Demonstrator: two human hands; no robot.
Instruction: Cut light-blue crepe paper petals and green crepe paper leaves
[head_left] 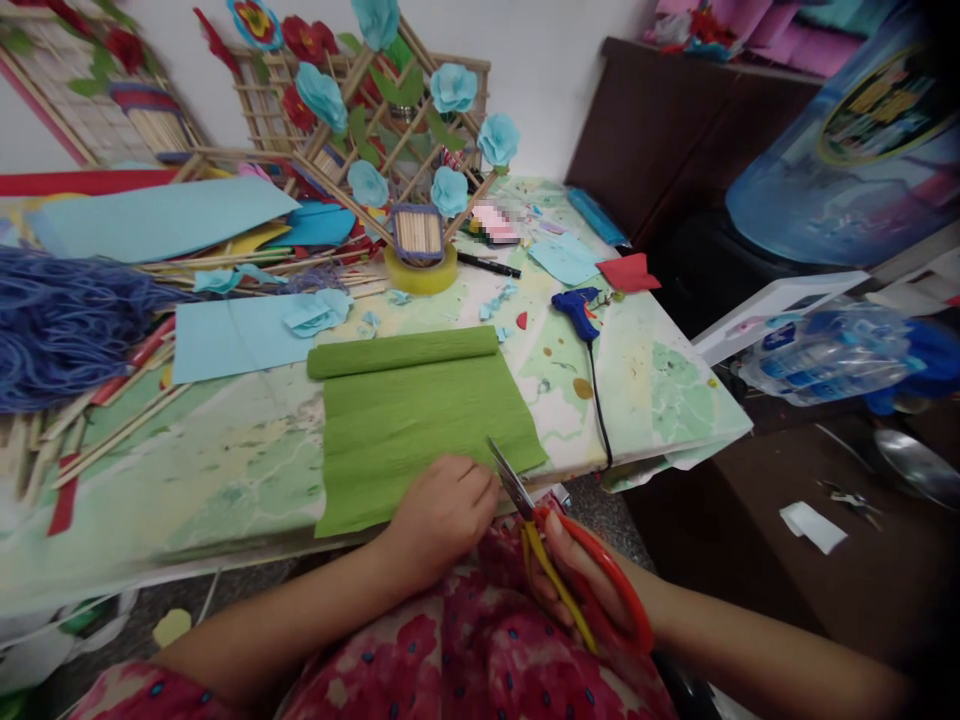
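A sheet of green crepe paper (420, 420) lies on the table, its far edge still rolled up. My left hand (446, 510) is closed at the sheet's near edge, fingers curled under so that the fingertips are hidden. In my right hand (574, 570) is a pair of scissors (529, 510) with one red and one yellow handle. Their blades point away from me, and the tips are over the near right part of the paper, close to my left knuckles. Whether the blades touch the paper I cannot tell.
A blue glue gun (577, 312) lies right of the paper, its cord over the table edge. Behind stand a stick lattice with blue paper flowers (454, 88) and a tape roll (421, 272). Blue yarn (67, 325), sticks and light blue paper (232, 340) cover the left.
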